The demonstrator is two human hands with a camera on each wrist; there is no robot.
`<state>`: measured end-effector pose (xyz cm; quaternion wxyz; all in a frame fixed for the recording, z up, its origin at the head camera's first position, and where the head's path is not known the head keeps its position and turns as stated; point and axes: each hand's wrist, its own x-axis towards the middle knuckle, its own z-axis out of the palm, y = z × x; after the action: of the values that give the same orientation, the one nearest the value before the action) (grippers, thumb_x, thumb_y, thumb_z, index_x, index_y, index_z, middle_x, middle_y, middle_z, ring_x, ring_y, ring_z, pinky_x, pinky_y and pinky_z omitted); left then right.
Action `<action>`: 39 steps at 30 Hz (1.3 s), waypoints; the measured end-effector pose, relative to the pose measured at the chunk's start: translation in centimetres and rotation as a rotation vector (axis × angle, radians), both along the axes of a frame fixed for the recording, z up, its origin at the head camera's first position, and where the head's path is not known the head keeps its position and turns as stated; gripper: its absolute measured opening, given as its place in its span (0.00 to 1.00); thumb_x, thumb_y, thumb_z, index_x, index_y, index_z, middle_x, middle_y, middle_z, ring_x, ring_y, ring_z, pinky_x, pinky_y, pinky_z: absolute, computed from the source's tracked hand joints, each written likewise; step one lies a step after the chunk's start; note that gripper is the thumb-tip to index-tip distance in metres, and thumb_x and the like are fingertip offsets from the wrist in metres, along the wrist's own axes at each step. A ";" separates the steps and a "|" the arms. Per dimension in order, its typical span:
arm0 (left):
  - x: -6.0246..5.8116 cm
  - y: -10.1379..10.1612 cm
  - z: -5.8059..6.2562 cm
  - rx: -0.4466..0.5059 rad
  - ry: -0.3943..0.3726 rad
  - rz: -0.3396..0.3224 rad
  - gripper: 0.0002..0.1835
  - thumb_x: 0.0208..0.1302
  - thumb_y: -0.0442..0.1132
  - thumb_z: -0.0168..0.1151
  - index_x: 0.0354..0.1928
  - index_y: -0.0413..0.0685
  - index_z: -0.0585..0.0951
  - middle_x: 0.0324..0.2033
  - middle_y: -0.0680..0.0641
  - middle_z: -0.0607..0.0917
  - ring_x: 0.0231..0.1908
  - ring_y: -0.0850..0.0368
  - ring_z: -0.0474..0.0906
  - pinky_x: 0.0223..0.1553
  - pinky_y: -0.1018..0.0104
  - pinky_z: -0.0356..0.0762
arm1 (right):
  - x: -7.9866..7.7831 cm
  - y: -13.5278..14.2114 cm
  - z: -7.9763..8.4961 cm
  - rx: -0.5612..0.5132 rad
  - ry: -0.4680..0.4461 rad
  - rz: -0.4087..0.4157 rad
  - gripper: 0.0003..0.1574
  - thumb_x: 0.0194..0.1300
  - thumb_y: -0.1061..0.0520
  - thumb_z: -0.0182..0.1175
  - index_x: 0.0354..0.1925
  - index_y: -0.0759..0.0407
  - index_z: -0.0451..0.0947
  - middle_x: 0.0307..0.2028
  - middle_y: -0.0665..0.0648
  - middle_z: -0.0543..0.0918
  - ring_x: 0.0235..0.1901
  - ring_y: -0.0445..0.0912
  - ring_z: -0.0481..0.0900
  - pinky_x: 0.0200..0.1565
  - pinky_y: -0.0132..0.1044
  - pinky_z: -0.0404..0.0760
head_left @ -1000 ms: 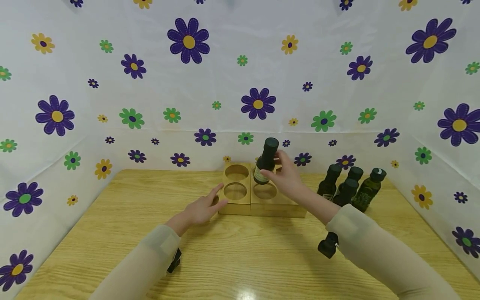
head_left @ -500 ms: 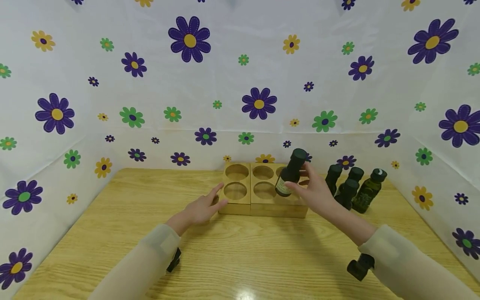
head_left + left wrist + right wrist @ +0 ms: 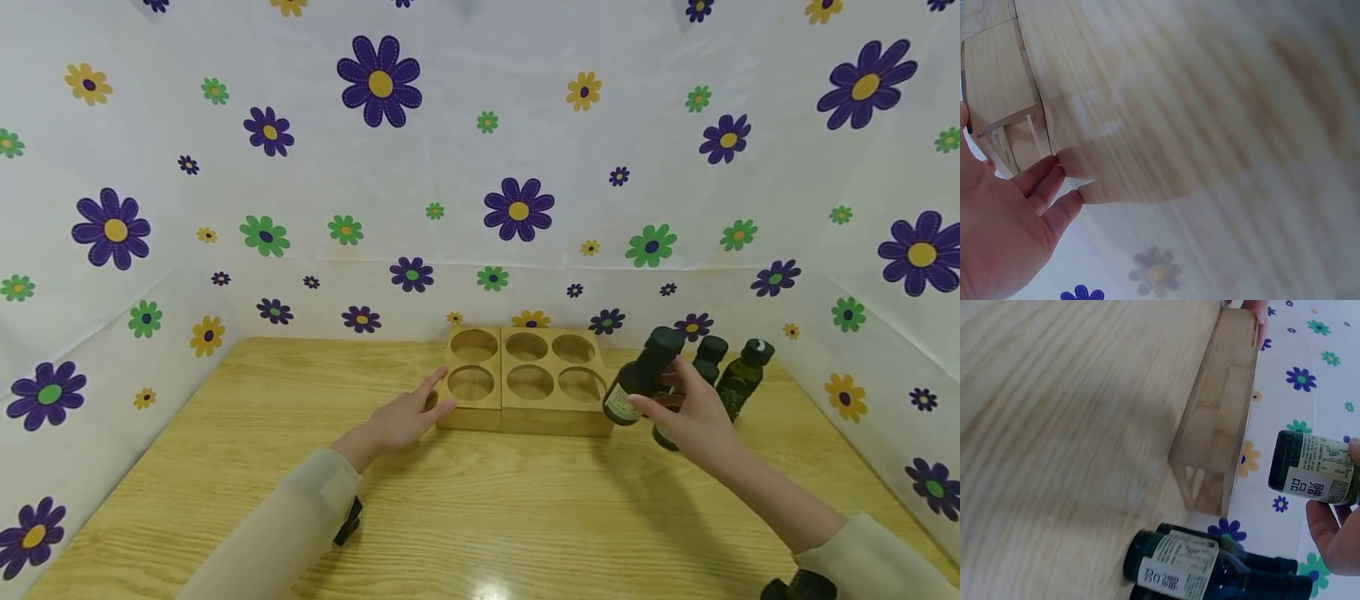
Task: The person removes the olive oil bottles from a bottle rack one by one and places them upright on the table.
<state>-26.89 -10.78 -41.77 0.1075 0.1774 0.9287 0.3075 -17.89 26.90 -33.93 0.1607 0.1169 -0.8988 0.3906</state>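
Note:
A dark glass bottle [image 3: 632, 390] with a black cap and a pale label hangs tilted in my right hand [image 3: 693, 417], gripped between thumb and fingers. It is to the right of a wooden bottle rack [image 3: 558, 421], above the table; the right wrist view shows the printed label of this bottle [image 3: 1313, 472]. My left hand [image 3: 405, 417] rests at the rack's left end, its fingers and thumb spread along that side. In the left wrist view, extended fingers of the left hand [image 3: 1004, 231] lie by the rack's open end. The round holes on top hold nothing.
Several similar dark bottles stand at the right, partly hidden behind the right hand, among them a greener bottle [image 3: 742, 375]. Labelled bottles [image 3: 1179, 569] also show low in the right wrist view. Flower-patterned sheeting [image 3: 450, 167] encloses the wooden table [image 3: 480, 500] at the back and sides.
My right hand has carried the bottle from above the rack's middle to the right and down, past the rack's right end. The left hand has stayed in place.

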 end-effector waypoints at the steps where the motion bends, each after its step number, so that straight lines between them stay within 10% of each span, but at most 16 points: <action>1: 0.0 0.0 0.0 0.000 0.001 -0.001 0.40 0.72 0.66 0.40 0.78 0.61 0.44 0.65 0.37 0.70 0.63 0.38 0.67 0.60 0.41 0.62 | 0.2 0.3 -0.1 -0.001 0.015 -0.008 0.28 0.64 0.61 0.66 0.57 0.69 0.66 0.47 0.67 0.77 0.46 0.60 0.78 0.40 0.25 0.76; 9: 0.1 0.0 0.0 -0.002 -0.004 0.005 0.40 0.72 0.66 0.40 0.78 0.62 0.44 0.65 0.37 0.70 0.63 0.38 0.68 0.59 0.42 0.64 | 1.7 3.0 -1.4 -0.036 0.073 -0.032 0.26 0.60 0.67 0.67 0.54 0.72 0.67 0.45 0.66 0.77 0.39 0.23 0.69 0.37 0.19 0.74; 16: 0.1 0.1 -0.2 -0.005 -0.002 0.008 0.40 0.71 0.67 0.40 0.78 0.62 0.44 0.65 0.38 0.70 0.61 0.38 0.70 0.53 0.45 0.69 | 2.7 5.2 -2.7 -0.036 0.073 -0.051 0.26 0.61 0.67 0.66 0.54 0.71 0.68 0.43 0.52 0.75 0.39 0.25 0.71 0.37 0.21 0.75; 35: 0.2 0.0 0.0 0.007 -0.003 -0.003 0.40 0.72 0.66 0.41 0.78 0.63 0.43 0.66 0.37 0.69 0.64 0.38 0.66 0.61 0.41 0.61 | 3.8 10.8 -4.5 0.049 -0.052 -0.186 0.30 0.64 0.58 0.66 0.55 0.74 0.65 0.47 0.70 0.74 0.37 0.15 0.61 0.31 0.19 0.74; 39: 0.2 0.0 0.0 0.002 -0.013 0.005 0.39 0.72 0.66 0.40 0.78 0.64 0.43 0.66 0.38 0.69 0.64 0.39 0.65 0.62 0.42 0.60 | 3.6 11.5 -4.7 0.073 -0.086 -0.202 0.33 0.66 0.56 0.65 0.57 0.76 0.63 0.48 0.74 0.72 0.40 0.33 0.75 0.31 0.19 0.74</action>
<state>-26.66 -10.75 -41.81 0.1125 0.1733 0.9281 0.3098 -14.29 38.42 -38.62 0.1563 0.0147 -0.9257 0.3443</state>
